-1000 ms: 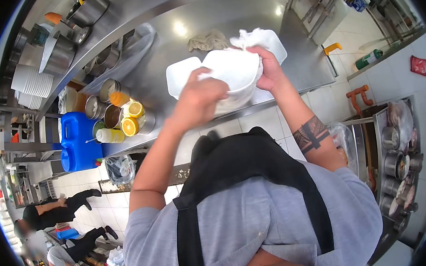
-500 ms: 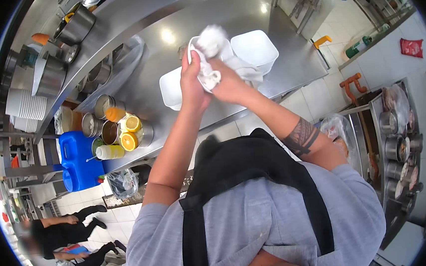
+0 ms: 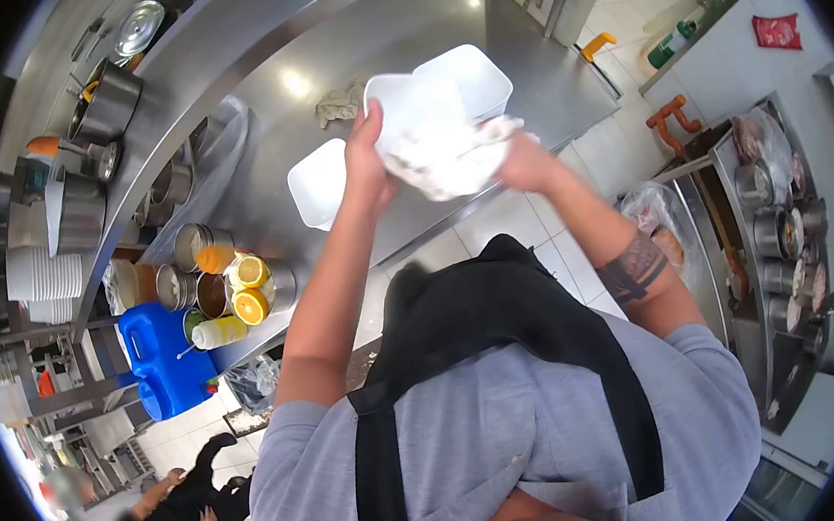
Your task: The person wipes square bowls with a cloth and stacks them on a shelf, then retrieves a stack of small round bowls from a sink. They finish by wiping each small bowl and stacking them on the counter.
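Note:
My left hand point(image 3: 367, 162) grips the left side of a white plastic container point(image 3: 405, 105), tilted above the steel table. A white cloth point(image 3: 453, 160) hangs over the container's near side, and my right hand point(image 3: 525, 162) is closed on the cloth's right end. Behind it, a second white container point(image 3: 473, 75) rests on the table, partly covered by the held one. Left of my left hand stands another white container point(image 3: 319, 182). A crumpled greyish cloth point(image 3: 338, 104) lies on the table just beyond my left hand.
At the table's left end are halved oranges point(image 3: 250, 306) in a metal pot, a yellow-labelled bottle point(image 3: 219, 332) and a blue jerrycan point(image 3: 160, 359). A steel shelf point(image 3: 198, 92) with pots and stacked white bowls point(image 3: 44, 273) runs along the left. People in dark clothes are at lower left.
My right hand has moved right, drawing the cloth out of the container and spreading it over the near side. The held container has turned, so its inside shows. The view has shifted slightly.

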### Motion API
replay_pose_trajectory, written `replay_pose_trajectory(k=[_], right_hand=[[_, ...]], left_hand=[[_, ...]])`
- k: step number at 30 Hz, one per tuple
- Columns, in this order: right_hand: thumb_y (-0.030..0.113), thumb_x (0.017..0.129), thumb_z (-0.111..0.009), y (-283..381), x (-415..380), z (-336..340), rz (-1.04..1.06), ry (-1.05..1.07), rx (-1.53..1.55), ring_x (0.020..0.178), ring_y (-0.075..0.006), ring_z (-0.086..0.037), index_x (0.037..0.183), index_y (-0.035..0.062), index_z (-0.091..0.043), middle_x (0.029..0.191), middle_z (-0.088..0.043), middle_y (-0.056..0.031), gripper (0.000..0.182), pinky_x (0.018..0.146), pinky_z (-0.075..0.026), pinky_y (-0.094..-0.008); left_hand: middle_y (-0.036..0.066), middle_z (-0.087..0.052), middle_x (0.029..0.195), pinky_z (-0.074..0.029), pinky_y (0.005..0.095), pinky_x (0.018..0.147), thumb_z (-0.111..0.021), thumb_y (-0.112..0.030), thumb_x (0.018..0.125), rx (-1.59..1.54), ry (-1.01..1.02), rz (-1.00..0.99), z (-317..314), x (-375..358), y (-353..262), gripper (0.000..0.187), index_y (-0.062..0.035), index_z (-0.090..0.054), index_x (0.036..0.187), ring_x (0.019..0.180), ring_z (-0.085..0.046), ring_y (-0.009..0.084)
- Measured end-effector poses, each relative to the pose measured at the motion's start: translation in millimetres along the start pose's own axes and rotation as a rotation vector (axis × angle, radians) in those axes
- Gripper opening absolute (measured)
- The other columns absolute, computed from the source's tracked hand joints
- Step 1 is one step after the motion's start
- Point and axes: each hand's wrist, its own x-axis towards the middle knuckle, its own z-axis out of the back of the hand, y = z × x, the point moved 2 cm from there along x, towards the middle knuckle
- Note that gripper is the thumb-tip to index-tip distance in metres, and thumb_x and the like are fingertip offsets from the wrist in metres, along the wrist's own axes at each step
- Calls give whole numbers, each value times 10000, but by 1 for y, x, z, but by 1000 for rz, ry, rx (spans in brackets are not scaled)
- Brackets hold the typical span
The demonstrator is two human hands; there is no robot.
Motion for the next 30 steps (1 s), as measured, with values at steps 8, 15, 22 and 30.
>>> replay_pose_trajectory(k=[8,15,22,30], right_hand=[[259,1054,-558,-18,-145,45,-13,-685,1162,1215,-364,-648,1431,-14,-508,1321,-645,-204,468,1057,-532,-528],[242,1057,-559,-38,-186,2,-165,-761,1192,1197,-355,-657,1482,18,-447,1309,-645,-208,494,1012,-569,-493],[296,1059,-568,-48,-178,-14,-214,-744,1226,1190,-333,-666,1461,-15,-469,1328,-637,-215,518,1009,-575,-472],[303,1091,-517,-50,-103,-27,-216,-432,1346,1315,-329,-589,1442,-31,-499,1396,-606,-192,485,1121,-489,-479]], left_hand=[[216,-720,872,-556,402,551,-351,-445,1122,1033,-156,178,-8,110,10,617,121,-579,1216,561,-663,258],[177,-696,747,-559,412,591,-353,-627,1065,1440,-7,423,-10,101,29,803,120,-625,1176,502,-638,255],[255,-594,1402,-522,453,992,-595,-512,986,2314,-441,-277,121,-19,34,733,7,-489,1492,1202,-646,363],[246,-736,945,-560,503,835,-724,-314,920,1943,-312,37,122,-79,-14,379,10,-713,1116,937,-711,422]])
